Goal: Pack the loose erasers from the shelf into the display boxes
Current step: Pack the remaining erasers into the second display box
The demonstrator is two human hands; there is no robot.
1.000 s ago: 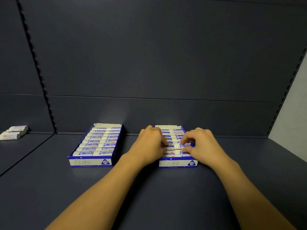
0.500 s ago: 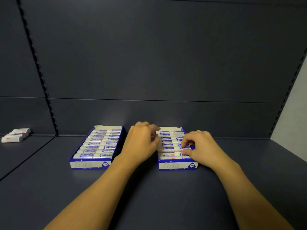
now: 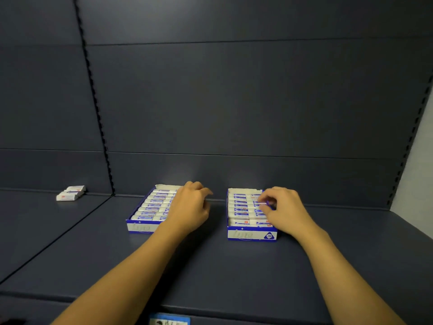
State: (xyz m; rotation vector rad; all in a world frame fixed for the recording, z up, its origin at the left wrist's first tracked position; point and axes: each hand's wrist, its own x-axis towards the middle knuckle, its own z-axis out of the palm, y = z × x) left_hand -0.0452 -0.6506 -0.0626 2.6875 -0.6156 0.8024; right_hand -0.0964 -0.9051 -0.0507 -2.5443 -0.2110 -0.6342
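At the near edge of the dark blue-grey shelf [image 3: 210, 273] a small blue-and-white label [image 3: 169, 320] sits on the front lip, its print too blurred to read. Two bare forearms reach forward over the shelf deck. The left hand [image 3: 189, 207] hovers with loosely curled fingers over the right side of the left display box [image 3: 140, 227], holding nothing that can be seen. The right hand [image 3: 284, 211] lies over the right side of the right display box [image 3: 251, 234], thumb and fingertips pinched together on an eraser [image 3: 262, 204] in the rows there. Both blue-and-white boxes stand side by side, apart from each other, and each is packed with rows of wrapped erasers; the right one carries a "2B" mark on its front wall. Further back and well to the left, on the neighbouring shelf section, a few loose erasers [image 3: 70, 194] lie grouped near the back panel [image 3: 234, 102]. The panel rises plain and dark, with slotted uprights [image 3: 93, 102] on either side, and a pale wall [image 3: 421, 165] shows at far right.
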